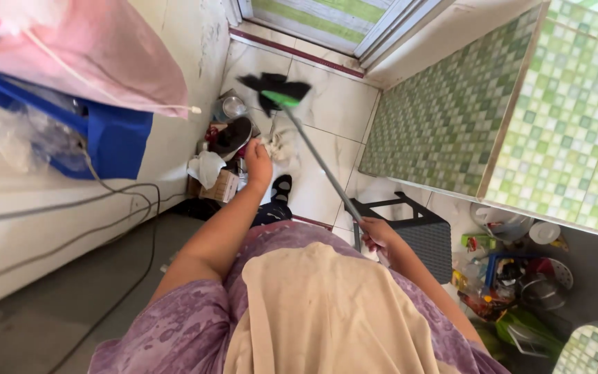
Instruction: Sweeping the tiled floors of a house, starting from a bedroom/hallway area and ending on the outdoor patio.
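Hands first: right hand at lower centre-right of frame, fingers closed around the grey handle of a broom; left hand stretched forward at centre, back of hand toward the camera, fingers pointing down into a pile of clutter, cannot tell whether it grips anything; broom runs on a diagonal from the right hand up and left to its black bristle head with a green collar, upper centre, head resting on the white tiled floor; just left of the left hand, a white crumpled bag on a small cardboard box; above those a dark shoe and a round metal lid against the wall; white scraps on the floor just right of the hand; black slipper below the hand; dark plastic stool right beside the right hand, lower right of centre; green mosaic tiled surface fills the right side; beneath it, lower right, a jumble of containers and a metal pot; upper left, pink cloth over a blue cover; black cables trail down the left wall; person wears a purple patterned garment with a beige front panel.
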